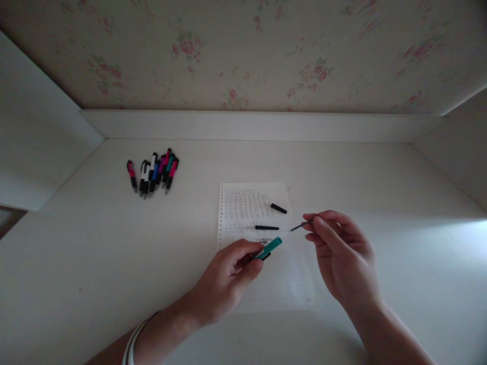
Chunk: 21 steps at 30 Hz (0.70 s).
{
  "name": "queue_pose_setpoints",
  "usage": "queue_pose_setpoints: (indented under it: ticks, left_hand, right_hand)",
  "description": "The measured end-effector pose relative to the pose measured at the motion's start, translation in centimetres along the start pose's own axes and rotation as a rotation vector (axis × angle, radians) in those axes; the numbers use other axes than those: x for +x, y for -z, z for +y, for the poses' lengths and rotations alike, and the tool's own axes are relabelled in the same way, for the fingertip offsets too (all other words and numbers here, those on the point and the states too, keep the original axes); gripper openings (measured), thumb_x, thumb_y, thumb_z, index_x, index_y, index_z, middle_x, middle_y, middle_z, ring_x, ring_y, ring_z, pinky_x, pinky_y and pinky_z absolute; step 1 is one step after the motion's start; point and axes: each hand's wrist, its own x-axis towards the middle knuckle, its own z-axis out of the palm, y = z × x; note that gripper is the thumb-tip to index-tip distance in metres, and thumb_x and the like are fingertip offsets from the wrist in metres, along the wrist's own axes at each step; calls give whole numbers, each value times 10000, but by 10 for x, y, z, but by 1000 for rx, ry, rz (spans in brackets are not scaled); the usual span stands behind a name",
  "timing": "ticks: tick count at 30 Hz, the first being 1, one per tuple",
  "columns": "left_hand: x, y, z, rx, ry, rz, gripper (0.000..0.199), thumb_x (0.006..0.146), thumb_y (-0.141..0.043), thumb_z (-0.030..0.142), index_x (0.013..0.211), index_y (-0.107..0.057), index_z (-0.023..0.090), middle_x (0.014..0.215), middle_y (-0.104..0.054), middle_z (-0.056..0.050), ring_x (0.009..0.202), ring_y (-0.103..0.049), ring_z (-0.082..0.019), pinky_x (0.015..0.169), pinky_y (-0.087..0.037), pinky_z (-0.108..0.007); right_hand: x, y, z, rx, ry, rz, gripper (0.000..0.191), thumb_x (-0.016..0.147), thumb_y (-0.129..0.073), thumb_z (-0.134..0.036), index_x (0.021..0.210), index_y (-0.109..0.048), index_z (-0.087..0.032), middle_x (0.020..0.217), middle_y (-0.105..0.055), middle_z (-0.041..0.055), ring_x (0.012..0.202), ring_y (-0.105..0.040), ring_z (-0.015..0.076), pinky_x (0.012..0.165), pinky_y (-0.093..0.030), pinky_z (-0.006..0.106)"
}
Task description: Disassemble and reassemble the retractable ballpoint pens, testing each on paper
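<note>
Coloured pens (154, 173) lie at the left, above mid-height. At lower centre, the left hand (226, 276), fingers curled closed, grips a teal pen barrel (273, 246), its end angled up and right. Behind it, two black pieces (267, 228) lie on a written sheet (245, 205). Right of centre, the right hand (344, 256) pinches a thin rod (299, 226), tip near the barrel.
</note>
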Motion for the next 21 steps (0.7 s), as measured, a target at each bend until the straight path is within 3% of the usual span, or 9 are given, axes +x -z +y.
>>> queue_pose_setpoints:
  ticks: [15, 21]
  left_hand:
    - [0, 1, 0, 78, -14, -6, 271, 991, -611, 392, 1128, -700, 176, 947, -608, -36, 837, -547, -164, 715, -454, -259]
    - [0, 1, 2, 160, -10, -23, 278, 1001, -593, 399, 1130, -715, 185, 934, -605, -34, 834, -559, -169, 703, -448, -255]
  right_hand:
    - [-4, -1, -1, -20, 126, 42, 121, 796, -780, -148, 849, -705, -228, 801, -760, -5, 636, -701, 110, 604, -581, 222]
    - [-13, -5, 3, -74, 210, -66, 343, 817, -783, -126, 899, -502, -304, 707, -722, -70, 817, -743, 170, 631, -583, 258]
